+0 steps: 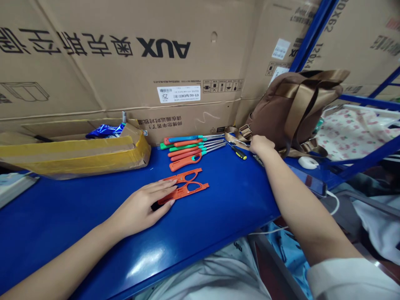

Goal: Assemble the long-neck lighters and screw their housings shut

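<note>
My left hand (142,206) lies flat on the blue table (218,208) with its fingers stretched out, fingertips resting on the near end of two orange plastic handle halves (185,186). My right hand (261,145) reaches far right, fingers curled down at the straps of a brown bag (290,108); what it grips, if anything, is hidden. Just left of that hand lies a small screwdriver with a black and yellow handle (239,153). A row of long-nosed lighters (190,149) with orange, green and blue handles lies at the back of the table.
A flat cardboard box taped in yellow (75,154) sits at the left with a blue wrapper (104,131) behind it. Large AUX cartons (131,62) wall the back. A phone on a white cable (308,181) and a white mouse-like object (308,162) lie right, by blue shelving (368,154).
</note>
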Available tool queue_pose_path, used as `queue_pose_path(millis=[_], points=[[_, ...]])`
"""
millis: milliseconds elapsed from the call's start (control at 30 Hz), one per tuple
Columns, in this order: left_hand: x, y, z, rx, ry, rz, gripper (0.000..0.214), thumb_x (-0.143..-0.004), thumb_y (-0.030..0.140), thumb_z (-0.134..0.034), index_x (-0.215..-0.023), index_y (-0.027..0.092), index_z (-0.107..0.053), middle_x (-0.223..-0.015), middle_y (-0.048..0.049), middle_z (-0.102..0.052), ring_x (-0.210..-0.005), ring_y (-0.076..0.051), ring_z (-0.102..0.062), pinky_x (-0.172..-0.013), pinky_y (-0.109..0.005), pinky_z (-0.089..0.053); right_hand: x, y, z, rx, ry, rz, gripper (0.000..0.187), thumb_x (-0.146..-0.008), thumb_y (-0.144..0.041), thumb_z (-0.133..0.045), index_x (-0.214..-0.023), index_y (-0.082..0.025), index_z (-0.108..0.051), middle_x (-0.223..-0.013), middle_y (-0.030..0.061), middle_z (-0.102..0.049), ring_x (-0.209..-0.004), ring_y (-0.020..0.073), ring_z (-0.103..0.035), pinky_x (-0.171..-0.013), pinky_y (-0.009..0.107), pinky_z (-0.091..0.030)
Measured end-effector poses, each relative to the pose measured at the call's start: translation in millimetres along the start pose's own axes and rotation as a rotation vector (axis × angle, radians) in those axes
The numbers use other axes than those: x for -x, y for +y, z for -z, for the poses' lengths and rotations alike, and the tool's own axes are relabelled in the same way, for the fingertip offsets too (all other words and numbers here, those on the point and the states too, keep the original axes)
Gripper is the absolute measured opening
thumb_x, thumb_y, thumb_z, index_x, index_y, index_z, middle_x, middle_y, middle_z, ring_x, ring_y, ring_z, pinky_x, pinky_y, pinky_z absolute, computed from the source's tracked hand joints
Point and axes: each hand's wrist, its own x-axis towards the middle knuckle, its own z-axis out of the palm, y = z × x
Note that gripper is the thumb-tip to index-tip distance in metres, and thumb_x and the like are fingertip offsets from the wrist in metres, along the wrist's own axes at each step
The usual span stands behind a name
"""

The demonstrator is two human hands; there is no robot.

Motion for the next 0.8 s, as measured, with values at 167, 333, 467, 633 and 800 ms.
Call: queue_pose_path(millis=[167,333,467,633,800], points=[[0,-1,1.8,-0.015,0.009,-0.009,0.043,-0.099,0.042,-0.053,-0.131,0.018,-0.070,-0.135,-0.0077,-0.069,-0.129,-0.030,-0.064,-0.110,-0.050,-0.054,8,0,6,-0.026,0.005,0.037,0.039,-0.098,-0.037,-0.063,-0.131,-0.017,-0.060,-0.131,0.0106,-0.063,-0.111,0.0238,-0.065,-0.092,0.046,-0.058],[0,0,7.0,-0.046,0.006,-0.017,0.040,-0.097,0.038,-0.055,-0.128,0.019,-0.072,-0.134,-0.0072,-0.069,-0.126,-0.029,-0.066,-0.107,-0.047,-0.057,13,1,8,-0.112,0.122,0.147,0.021,-0.091,-0.030,-0.068,-0.112,-0.023,-0.070,-0.121,0.0087,-0.070,-0.109,0.0262,-0.067,-0.088,0.040,-0.056],[2,-2,11.5,-0.078,-0.002,-0.029,0.038,-0.096,0.037,-0.056,-0.125,0.019,-0.074,-0.132,-0.0075,-0.071,-0.122,-0.030,-0.069,-0.104,-0.047,-0.059,21,-4,8,-0.211,0.271,0.278,0.016,-0.084,-0.027,-0.065,-0.099,-0.025,-0.072,-0.105,0.0073,-0.075,-0.100,0.0276,-0.070,-0.076,0.034,-0.052],[3,-3,18.2,-0.095,-0.020,-0.048,0.034,-0.095,0.033,-0.057,-0.120,0.020,-0.076,-0.130,-0.0072,-0.072,-0.118,-0.029,-0.071,-0.103,-0.044,-0.060,35,-17,7,-0.349,0.412,0.530,0.015,-0.084,-0.032,-0.062,-0.093,-0.023,-0.069,-0.092,0.0055,-0.075,-0.085,0.0239,-0.067,-0.066,0.030,-0.044],[4,-3,22.9,-0.110,-0.001,-0.045,0.033,-0.094,0.034,-0.059,-0.118,0.020,-0.077,-0.129,-0.0075,-0.073,-0.117,-0.028,-0.071,-0.104,-0.044,-0.059,51,-36,1,-0.460,0.455,0.901,0.012,-0.084,-0.027,-0.060,-0.090,-0.021,-0.068,-0.088,0.0069,-0.071,-0.084,0.0231,-0.064,-0.074,0.033,-0.047]])
